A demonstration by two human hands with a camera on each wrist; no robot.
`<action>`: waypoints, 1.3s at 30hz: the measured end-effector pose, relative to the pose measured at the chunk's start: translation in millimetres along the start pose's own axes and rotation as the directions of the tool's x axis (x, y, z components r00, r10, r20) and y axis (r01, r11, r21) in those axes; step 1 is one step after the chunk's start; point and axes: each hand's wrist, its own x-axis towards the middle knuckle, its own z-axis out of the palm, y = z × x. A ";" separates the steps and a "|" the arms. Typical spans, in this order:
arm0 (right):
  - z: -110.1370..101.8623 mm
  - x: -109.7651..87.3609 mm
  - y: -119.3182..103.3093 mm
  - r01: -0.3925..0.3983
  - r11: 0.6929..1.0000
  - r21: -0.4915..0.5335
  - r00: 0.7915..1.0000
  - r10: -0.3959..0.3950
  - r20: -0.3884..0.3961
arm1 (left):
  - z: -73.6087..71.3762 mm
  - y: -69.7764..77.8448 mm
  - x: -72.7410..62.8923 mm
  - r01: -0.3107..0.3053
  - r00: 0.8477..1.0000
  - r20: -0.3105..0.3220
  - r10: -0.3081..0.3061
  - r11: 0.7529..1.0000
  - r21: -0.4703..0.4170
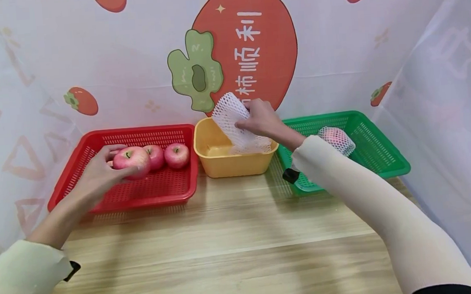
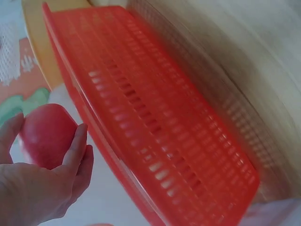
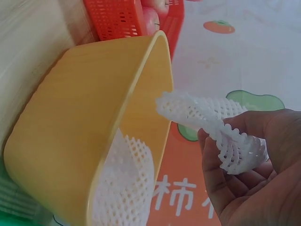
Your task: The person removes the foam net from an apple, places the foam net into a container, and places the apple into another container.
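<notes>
My left hand (image 1: pixel 98 174) holds a red apple (image 1: pixel 133 161) above the red basket (image 1: pixel 157 200); in the left wrist view, fingers and thumb curve round this apple (image 2: pixel 47 136). Two more apples, a nearer-middle one (image 1: pixel 156 156) and one to its right (image 1: pixel 177 155), lie in that basket. Over the yellow bin (image 1: pixel 237 166), my right hand (image 1: pixel 263 117) pinches a white foam fruit net (image 1: pixel 227 113). The right wrist view shows this net (image 3: pixel 188 109) squeezed between thumb and fingers. Another foam net (image 3: pixel 126 181) sits inside the bin, against its side.
To the right stands a green basket (image 1: pixel 383 155), with a net-covered apple (image 1: pixel 336 139) in it; my right forearm crosses its near left part. All the containers stand on a wooden table (image 1: pixel 225 239), before a printed cloth backdrop (image 1: pixel 139 58).
</notes>
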 end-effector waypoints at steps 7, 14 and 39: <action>18.7 15.9 -0.8 -0.079 0.997 -0.017 0.997 0.079 -0.026 | -13.8 -22.8 10.7 0.072 0.997 0.009 -0.071 0.997 -0.043; 37.7 28.6 -4.1 -0.146 0.988 -0.054 0.989 0.145 -0.032 | -23.3 -40.3 15.5 0.102 0.994 -0.036 -0.100 0.994 0.047; 64.8 35.3 -8.6 -0.223 0.965 -0.136 0.968 0.235 0.082 | -29.3 -67.9 30.7 0.157 0.985 0.024 -0.169 0.953 0.260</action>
